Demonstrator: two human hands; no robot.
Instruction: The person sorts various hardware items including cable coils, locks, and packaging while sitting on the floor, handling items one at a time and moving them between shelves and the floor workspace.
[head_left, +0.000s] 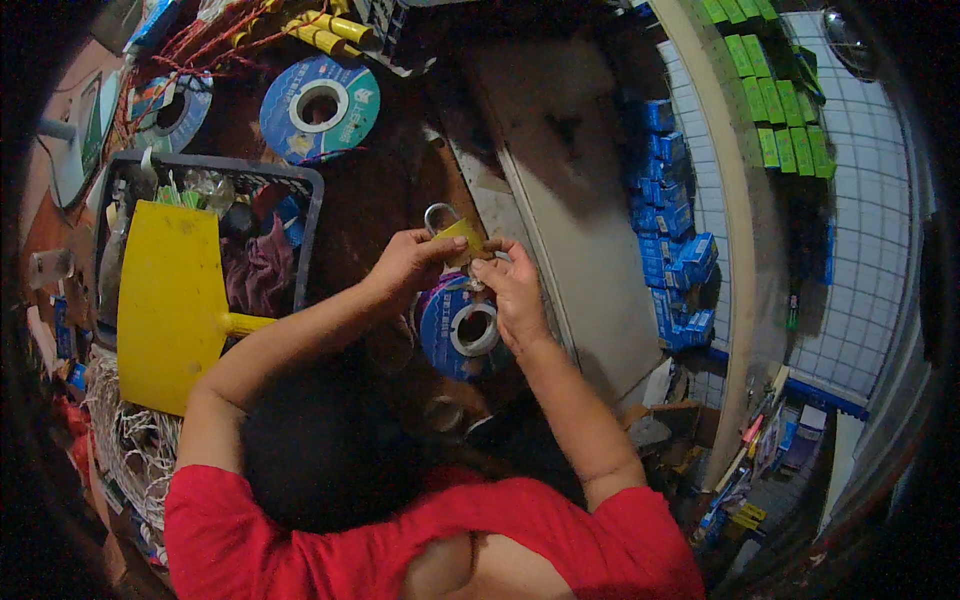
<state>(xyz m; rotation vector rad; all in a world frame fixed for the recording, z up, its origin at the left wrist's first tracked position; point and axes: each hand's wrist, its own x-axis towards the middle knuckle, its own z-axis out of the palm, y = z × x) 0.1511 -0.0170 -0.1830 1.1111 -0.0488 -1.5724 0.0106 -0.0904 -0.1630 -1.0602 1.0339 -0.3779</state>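
Just ahead of my body, my left hand (409, 262) grips a yellow padlock (459, 238) between thumb and fingers. Its silver shackle (439, 214) points up and away from me. At the lock's lower right side, my right hand (517, 292) pinches with thumb and forefinger, touching the lock. A small shiny piece (475, 283), perhaps a key, shows under the right fingertips; the fingers partly hide it. Below the hands is a blue spool (450, 337) with a pale hub, partly covered by the right hand.
On the left, a yellow blade-like panel with a short handle (169, 307) overlaps a dark plastic basket (313, 195) of mixed goods. Another blue-green spool (352, 112) lies farther off. White cord (135, 435) is heaped lower left. Blue boxes (664, 210) and green boxes (780, 112) stack on the right.
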